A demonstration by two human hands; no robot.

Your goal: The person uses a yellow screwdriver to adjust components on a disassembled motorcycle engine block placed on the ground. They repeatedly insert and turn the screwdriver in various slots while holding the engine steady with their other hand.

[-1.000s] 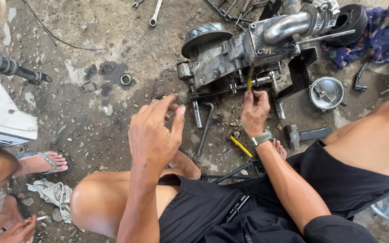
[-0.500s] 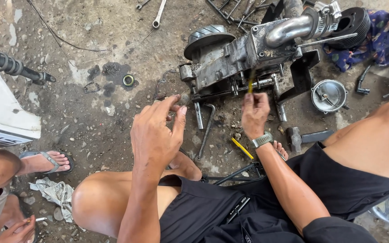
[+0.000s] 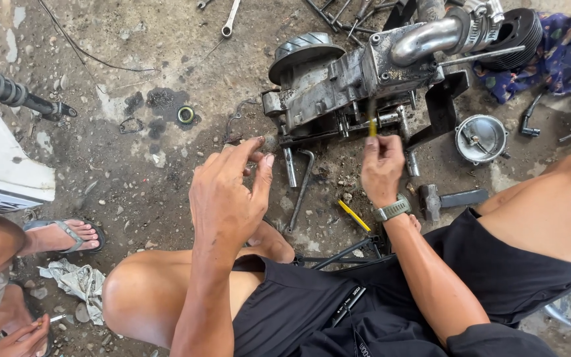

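Note:
A grimy grey motorcycle engine (image 3: pixel 338 79) lies on the dirty concrete in front of my bent knees. My right hand (image 3: pixel 381 166), with a watch on its wrist, grips a thin yellow-handled tool (image 3: pixel 371 125) whose tip is pushed into the engine's underside. My left hand (image 3: pixel 229 192) hovers at the engine's lower left corner. Its fingertips are bunched around a small grey metal part (image 3: pixel 270 141). What lies under that palm is hidden.
On the ground lie an L-shaped wrench (image 3: pixel 302 188), a yellow screwdriver (image 3: pixel 353 215), a hammer (image 3: pixel 451 198), a round metal cover (image 3: pixel 480 137), a rubber ring (image 3: pixel 186 114) and a spanner (image 3: pixel 230 18). Another person's sandalled foot (image 3: pixel 61 235) and a rag (image 3: pixel 74 281) are at left.
Both hands stay nearly where they were at the engine. The view has shifted only slightly.

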